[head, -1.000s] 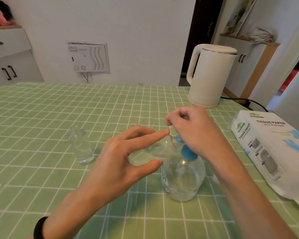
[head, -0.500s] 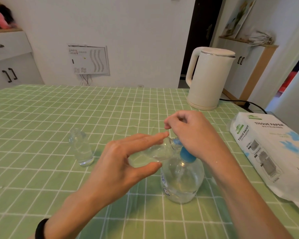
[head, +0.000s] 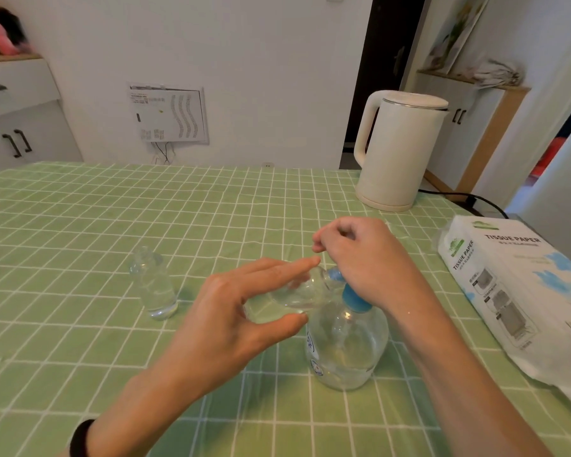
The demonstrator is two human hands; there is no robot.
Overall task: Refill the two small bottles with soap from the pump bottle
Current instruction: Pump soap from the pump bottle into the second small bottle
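Your left hand [head: 231,311] pinches the small clear plastic bottle [head: 297,291] between thumb and fingers. The bottle is tilted on its side, with its mouth at the blue nozzle of the round clear pump bottle [head: 346,344] at near centre. Your right hand [head: 366,258] has its fingers curled into a loose fist and rests on the blue pump head [head: 355,296]. The second small clear bottle [head: 154,288] stands upright at the left, well apart.
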